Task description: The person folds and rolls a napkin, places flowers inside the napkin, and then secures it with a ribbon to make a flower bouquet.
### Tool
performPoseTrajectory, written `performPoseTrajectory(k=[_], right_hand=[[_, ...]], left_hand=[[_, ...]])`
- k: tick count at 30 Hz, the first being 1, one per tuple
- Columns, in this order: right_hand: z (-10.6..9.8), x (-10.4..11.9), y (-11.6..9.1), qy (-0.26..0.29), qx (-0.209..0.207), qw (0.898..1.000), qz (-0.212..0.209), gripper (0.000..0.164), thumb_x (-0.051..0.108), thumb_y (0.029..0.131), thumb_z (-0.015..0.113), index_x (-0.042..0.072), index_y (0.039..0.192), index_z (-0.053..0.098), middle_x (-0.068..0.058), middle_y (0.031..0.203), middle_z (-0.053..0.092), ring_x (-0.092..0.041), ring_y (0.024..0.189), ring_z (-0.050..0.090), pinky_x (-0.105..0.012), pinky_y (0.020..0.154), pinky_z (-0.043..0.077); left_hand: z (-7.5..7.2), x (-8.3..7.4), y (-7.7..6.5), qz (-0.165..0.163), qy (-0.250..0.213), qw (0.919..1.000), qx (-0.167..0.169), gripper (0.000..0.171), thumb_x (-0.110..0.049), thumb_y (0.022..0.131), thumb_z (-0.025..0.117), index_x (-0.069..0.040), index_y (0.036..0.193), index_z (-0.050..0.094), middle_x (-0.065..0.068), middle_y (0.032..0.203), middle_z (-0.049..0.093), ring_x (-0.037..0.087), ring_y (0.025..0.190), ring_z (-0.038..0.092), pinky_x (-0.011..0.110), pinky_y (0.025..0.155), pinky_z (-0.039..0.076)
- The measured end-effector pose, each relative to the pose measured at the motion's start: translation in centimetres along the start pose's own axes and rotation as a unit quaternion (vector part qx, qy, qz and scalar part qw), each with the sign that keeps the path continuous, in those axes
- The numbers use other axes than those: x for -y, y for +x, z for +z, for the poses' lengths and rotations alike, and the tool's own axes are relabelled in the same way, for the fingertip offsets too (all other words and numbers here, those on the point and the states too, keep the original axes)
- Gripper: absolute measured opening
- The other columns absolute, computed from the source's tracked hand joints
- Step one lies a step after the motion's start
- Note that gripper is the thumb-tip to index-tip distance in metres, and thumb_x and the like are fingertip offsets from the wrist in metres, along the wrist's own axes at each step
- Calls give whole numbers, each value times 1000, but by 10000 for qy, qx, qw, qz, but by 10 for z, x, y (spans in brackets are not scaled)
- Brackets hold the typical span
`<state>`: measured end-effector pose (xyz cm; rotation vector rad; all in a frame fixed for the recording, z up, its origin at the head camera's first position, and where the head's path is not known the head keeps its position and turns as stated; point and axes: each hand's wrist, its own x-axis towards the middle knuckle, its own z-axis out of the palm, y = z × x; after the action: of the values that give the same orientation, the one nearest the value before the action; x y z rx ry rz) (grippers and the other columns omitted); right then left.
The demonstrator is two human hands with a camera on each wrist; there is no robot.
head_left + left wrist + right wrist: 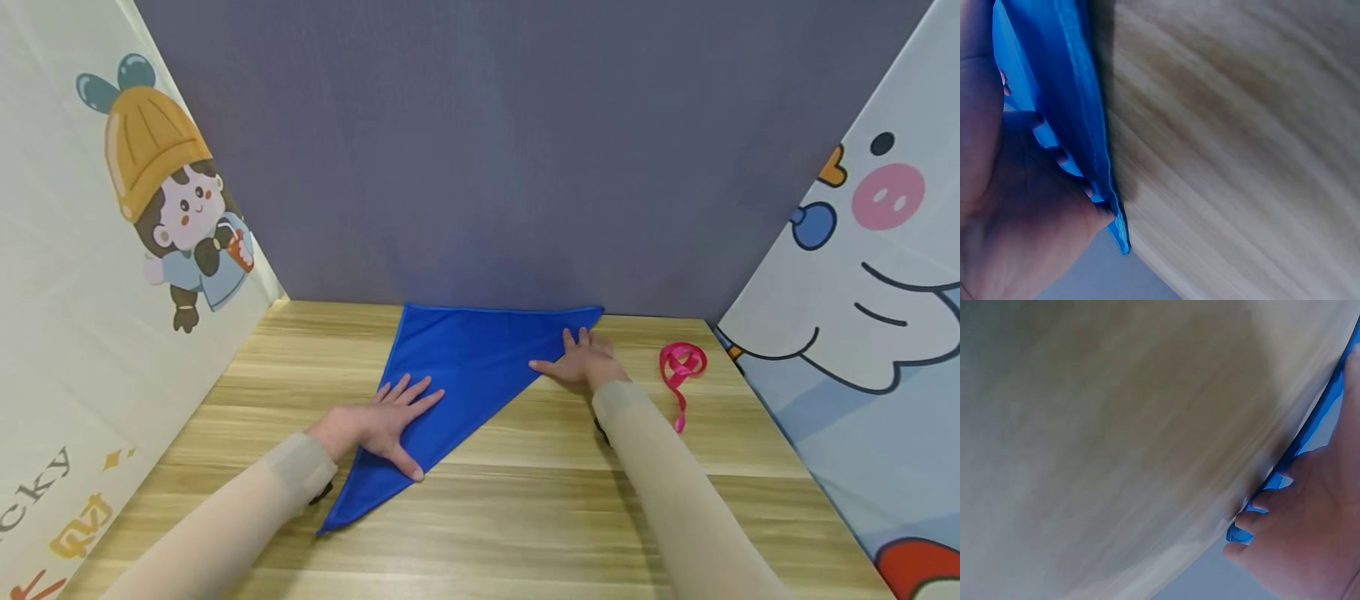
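Note:
A blue cloth (pixel 465 358) lies spread in a triangle on the table, its long slanted edge toward the person. My left hand (pixel 386 421) rests on its left part with the fingers spread and the thumb at the slanted edge. Over the right part, my right hand (pixel 581 358) touches the cloth near its far right corner, fingers extended. In the left wrist view the left fingers lie along the hemmed blue cloth (pixel 1088 94). The right wrist view shows the right fingertips at the edge of the blue cloth (pixel 1310 425).
A pink ribbon (pixel 678 367), loosely looped with a trailing tail, lies right of the right hand. The wooden table (pixel 540 517) ends at a grey back panel (pixel 487 167). Printed cartoon panels stand at the left (pixel 67 275) and right.

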<state>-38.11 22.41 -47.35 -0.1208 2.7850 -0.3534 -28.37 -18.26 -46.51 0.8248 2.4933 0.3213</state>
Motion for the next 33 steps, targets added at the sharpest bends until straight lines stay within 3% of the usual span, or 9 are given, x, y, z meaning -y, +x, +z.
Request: performPoseTrajectory(k=[12,25,33], right_hand=[[-9,-10,-16,237,-78,9997,61,129,92,94,49,3,175,2,-32,180,-8,-57,166,-11,-74,131,-9],[-14,-30,-17,239,-116,9995,169,128,91,95,48,5,175,-2,-30,181,-11,-57,166,-13,-77,129,-11],[-13,-33,-11,255,-89,9996,67,127,90,96,48,2,175,0,-31,181,-9,-55,167,-10,-78,129,-8]], left_hand=[[3,-11,7,-10,133,9999,86,136,-75,81,86,-27,179,4,8,186,-10,44,170,-14,68,136,-2],[3,-35,19,-100,182,9997,108,137,-75,80,87,-28,179,4,8,186,-10,44,170,-14,68,136,-1],[7,-34,18,-63,78,9999,6,132,-80,83,80,-27,179,5,8,187,-8,43,171,-12,69,136,-2]])
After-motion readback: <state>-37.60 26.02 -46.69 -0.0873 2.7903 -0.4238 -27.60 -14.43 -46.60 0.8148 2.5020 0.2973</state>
